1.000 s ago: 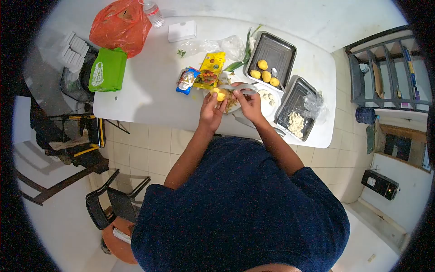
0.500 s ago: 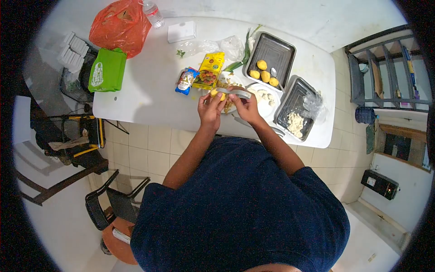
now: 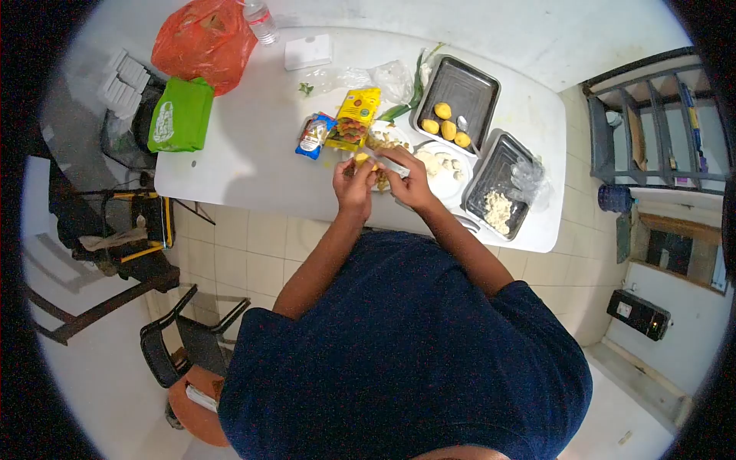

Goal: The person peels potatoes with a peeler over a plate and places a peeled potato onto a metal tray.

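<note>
My left hand point(image 3: 353, 186) is closed around a small yellow potato point(image 3: 360, 159), with only part of it showing between the fingers. My right hand point(image 3: 410, 182) grips a slim grey tool that looks like a peeler point(image 3: 403, 172), held close against the potato; fingers cover much of it. Beneath both hands lies a plate of brownish peelings point(image 3: 389, 136). To its right, a white plate point(image 3: 442, 192) carries pale pieces. A dark tray point(image 3: 468, 84) behind holds several yellow potatoes point(image 3: 448, 129) and a spoon point(image 3: 462, 123).
A second dark tray point(image 3: 479, 180) contains pale crumbly pieces and a clear plastic bag point(image 3: 529, 178). Yellow point(image 3: 357, 115) and blue point(image 3: 314, 136) packets stand left of the plates. Green leaves point(image 3: 410, 100), a green bag point(image 3: 181, 115), a red bag point(image 3: 205, 46) and a bottle point(image 3: 261, 21) sit farther away.
My right hand has turned and shifted slightly left and down, so less of the grey tool shows. The potato is more covered by my left fingers.
</note>
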{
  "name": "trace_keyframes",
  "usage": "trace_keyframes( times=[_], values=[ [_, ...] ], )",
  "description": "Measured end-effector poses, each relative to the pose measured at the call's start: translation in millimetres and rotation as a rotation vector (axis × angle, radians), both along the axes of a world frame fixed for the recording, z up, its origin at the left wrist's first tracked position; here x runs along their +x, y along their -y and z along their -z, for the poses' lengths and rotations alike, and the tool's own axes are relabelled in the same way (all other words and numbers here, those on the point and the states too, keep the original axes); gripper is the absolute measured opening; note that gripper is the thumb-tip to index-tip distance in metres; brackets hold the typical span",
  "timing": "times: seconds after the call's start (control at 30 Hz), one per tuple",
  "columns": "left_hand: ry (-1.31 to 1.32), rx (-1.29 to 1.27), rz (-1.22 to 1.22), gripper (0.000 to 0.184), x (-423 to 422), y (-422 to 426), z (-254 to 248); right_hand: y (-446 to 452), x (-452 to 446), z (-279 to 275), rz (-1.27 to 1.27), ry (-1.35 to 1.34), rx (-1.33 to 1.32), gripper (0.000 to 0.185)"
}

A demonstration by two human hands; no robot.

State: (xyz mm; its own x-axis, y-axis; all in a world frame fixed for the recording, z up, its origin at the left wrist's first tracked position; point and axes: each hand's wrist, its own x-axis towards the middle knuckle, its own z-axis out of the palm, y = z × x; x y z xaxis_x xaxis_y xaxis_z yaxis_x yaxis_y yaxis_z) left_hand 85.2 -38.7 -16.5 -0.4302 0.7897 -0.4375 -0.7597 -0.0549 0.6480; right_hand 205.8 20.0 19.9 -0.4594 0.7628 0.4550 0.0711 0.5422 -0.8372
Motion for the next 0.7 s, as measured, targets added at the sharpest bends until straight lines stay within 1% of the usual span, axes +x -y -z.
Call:
trace_keyframes(
  times=[0.07, 0.17, 0.2, 0.27, 0.3, 0.37, 0.4, 0.47, 0.5, 0.57, 0.67, 0.7],
  values=[
    [-0.104, 0.058, 0.028, 0.034, 0, 3, 13, -3, -2, -3, 0.024, -0.009, -0.021, 0.023],
    [-0.082, 0.038, 0.005, 0.033, 2, 0, 12, -3, -5, -4, 0.032, -0.008, -0.116, 0.022],
    [-0.033, 0.042, 0.005, 0.033, 1, -1, 9, -4, -4, -3, 0.035, -0.005, -0.156, 0.022],
    [0.067, 0.048, 0.004, 0.032, -1, 1, 1, -5, -1, -3, 0.034, 0.015, -0.140, 0.022],
    [0.055, 0.052, -0.008, 0.033, -2, 1, -3, -5, -2, -3, 0.032, 0.023, -0.131, 0.022],
    [0.029, 0.058, -0.036, 0.033, -3, 0, -9, -7, 3, 0, 0.055, 0.015, -0.240, 0.021],
    [0.002, 0.072, 0.002, 0.033, -2, 1, -7, -6, 6, 4, 0.064, 0.013, -0.298, 0.020],
    [-0.051, 0.105, 0.081, 0.032, 0, 2, -1, -6, 9, 23, 0.092, -0.070, -0.431, 0.018],
    [-0.026, 0.130, 0.079, 0.033, 1, 2, -4, -7, 7, 23, 0.104, -0.113, -0.498, 0.018],
    [0.021, 0.184, 0.083, 0.034, 3, 1, -9, -7, 4, 21, 0.118, -0.195, -0.478, 0.017],
    [0.148, 0.042, 0.048, 0.034, -4, -4, -9, -7, 5, 8, 0.106, -0.253, -0.522, 0.017],
    [0.131, 0.034, 0.064, 0.030, -6, -4, -8, -6, 6, 2, 0.101, -0.252, -0.539, 0.018]
  ],
)
